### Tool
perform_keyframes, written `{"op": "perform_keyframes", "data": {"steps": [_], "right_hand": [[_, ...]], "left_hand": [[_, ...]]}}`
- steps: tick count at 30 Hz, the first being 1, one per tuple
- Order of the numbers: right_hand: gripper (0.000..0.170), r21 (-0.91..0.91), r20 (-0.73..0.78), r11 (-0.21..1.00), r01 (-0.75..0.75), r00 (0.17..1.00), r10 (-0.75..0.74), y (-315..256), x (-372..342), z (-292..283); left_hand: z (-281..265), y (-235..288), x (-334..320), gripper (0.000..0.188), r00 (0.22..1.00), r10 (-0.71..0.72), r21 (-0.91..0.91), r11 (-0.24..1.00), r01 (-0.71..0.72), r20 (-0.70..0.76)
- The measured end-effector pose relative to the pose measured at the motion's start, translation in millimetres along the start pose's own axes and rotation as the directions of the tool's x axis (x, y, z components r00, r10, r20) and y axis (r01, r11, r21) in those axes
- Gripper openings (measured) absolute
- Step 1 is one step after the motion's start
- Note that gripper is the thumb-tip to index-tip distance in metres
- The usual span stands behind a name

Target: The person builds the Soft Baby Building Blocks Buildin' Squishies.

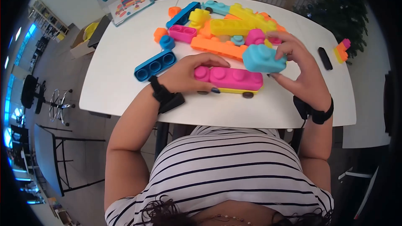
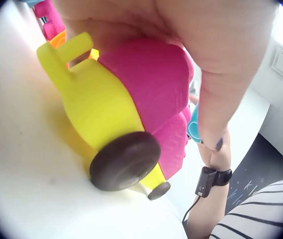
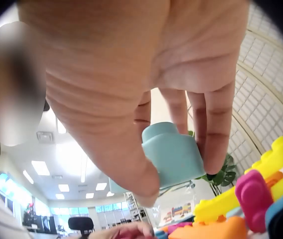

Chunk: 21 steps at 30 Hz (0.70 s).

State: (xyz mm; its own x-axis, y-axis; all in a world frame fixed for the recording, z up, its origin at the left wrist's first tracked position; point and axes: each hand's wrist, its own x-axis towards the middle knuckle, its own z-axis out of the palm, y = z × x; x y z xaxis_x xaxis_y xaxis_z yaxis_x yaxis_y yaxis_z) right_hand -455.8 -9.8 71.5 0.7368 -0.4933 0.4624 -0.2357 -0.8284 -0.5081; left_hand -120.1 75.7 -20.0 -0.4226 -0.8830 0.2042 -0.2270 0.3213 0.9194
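My left hand (image 1: 184, 74) grips a toy car near the table's front, fingers on its far side and thumb on the near side. The car is a yellow wheeled base (image 2: 101, 102) with dark wheels (image 2: 126, 162), and pink building blocks (image 1: 240, 79) sit on top of it. Above the car's right end, my right hand (image 1: 305, 77) pinches a light blue building block (image 1: 261, 60) between thumb and fingers. In the right wrist view a stud shows on top of this light blue block (image 3: 173, 159). The palm hides part of the pink blocks in the left wrist view.
Behind the car lies a pile of blocks, with a long orange block (image 1: 220, 48) and yellow blocks (image 1: 230, 27). A dark blue block (image 1: 155, 65) lies left. To the right are a black object (image 1: 325, 58) and an orange-pink piece (image 1: 342, 51). A clear bag (image 1: 130, 6) stands behind.
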Motion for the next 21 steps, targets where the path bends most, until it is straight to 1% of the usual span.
{"op": "perform_keyframes", "data": {"steps": [1,2,3,4,5,7,9,10,11,12,13,14,15,16,17,18,19,20,21], "right_hand": [[0.042,-0.006,0.050,1.000,0.021,0.999,-0.020,-2,-3,11],[0.042,0.019,0.041,0.999,0.047,0.998,-0.047,-4,-5,18],[0.041,-0.027,0.110,0.999,0.040,0.993,-0.037,-4,-6,23],[0.040,-0.077,0.174,0.996,0.034,0.984,-0.020,-4,-5,29],[0.040,-0.062,0.161,0.997,0.053,0.986,-0.042,-7,-4,33],[0.039,-0.141,0.167,0.990,0.019,0.986,0.005,-14,-4,34],[0.039,-0.145,0.141,0.988,0.051,0.990,-0.031,-15,-3,40],[0.040,-0.149,0.160,0.988,-0.027,0.986,0.051,-16,-3,43],[0.042,-0.155,0.181,0.982,-0.107,0.974,0.134,-17,-3,46],[0.042,-0.156,0.177,0.982,-0.109,0.975,0.137,-20,-2,50],[0.044,-0.177,0.164,0.974,-0.141,0.972,0.171,-25,0,54],[0.046,-0.199,0.151,0.965,-0.172,0.967,0.204,-29,2,56],[0.046,-0.202,0.148,0.964,-0.172,0.968,0.204,-29,3,59],[0.048,-0.200,0.109,0.964,-0.176,0.974,0.200,-29,4,62],[0.050,-0.197,0.069,0.964,-0.180,0.978,0.197,-29,4,65],[0.050,-0.196,0.068,0.964,-0.181,0.978,0.198,-26,4,68],[0.051,-0.241,0.071,0.963,-0.119,0.988,0.139,-23,4,69],[0.051,-0.286,0.076,0.956,-0.057,0.994,0.081,-21,5,70],[0.051,-0.285,0.074,0.957,-0.060,0.994,0.084,-20,6,70]], "left_hand": [[4,2,-1,0.067,0.999,-0.046,0.049,0.998,0.046,-0.005],[5,6,0,0.064,0.996,-0.086,0.106,0.991,0.087,-0.013],[3,11,2,0.061,0.992,-0.121,0.171,0.978,0.123,-0.022],[1,11,1,0.061,0.994,-0.102,0.185,0.977,0.106,-0.031],[3,12,0,0.061,0.996,-0.083,0.190,0.978,0.088,-0.035],[6,16,-1,0.060,0.994,-0.099,0.190,0.976,0.106,-0.045],[5,17,-1,0.065,0.987,-0.154,0.173,0.972,0.158,-0.040],[4,16,-1,0.065,0.988,-0.152,0.179,0.971,0.157,-0.038],[4,14,-1,0.077,0.991,-0.126,0.205,0.970,0.131,-0.040],[5,12,-1,0.089,0.994,-0.099,0.229,0.968,0.106,-0.041],[6,12,-2,0.089,0.995,-0.097,0.230,0.968,0.103,-0.037],[7,12,-3,0.101,0.988,-0.143,0.193,0.969,0.152,-0.064],[7,12,-3,0.114,0.978,-0.189,0.155,0.967,0.201,-0.091],[6,12,-2,0.114,0.978,-0.187,0.155,0.968,0.199,-0.091],[5,12,-2,0.119,0.978,-0.188,0.186,0.962,0.201,-0.086],[4,12,-2,0.124,0.978,-0.191,0.217,0.955,0.204,-0.080],[4,12,-2,0.124,0.978,-0.194,0.219,0.954,0.206,-0.077],[4,12,-2,0.123,0.976,-0.205,0.179,0.960,0.216,-0.079],[5,12,-2,0.121,0.973,-0.216,0.138,0.965,0.225,-0.079]]}}
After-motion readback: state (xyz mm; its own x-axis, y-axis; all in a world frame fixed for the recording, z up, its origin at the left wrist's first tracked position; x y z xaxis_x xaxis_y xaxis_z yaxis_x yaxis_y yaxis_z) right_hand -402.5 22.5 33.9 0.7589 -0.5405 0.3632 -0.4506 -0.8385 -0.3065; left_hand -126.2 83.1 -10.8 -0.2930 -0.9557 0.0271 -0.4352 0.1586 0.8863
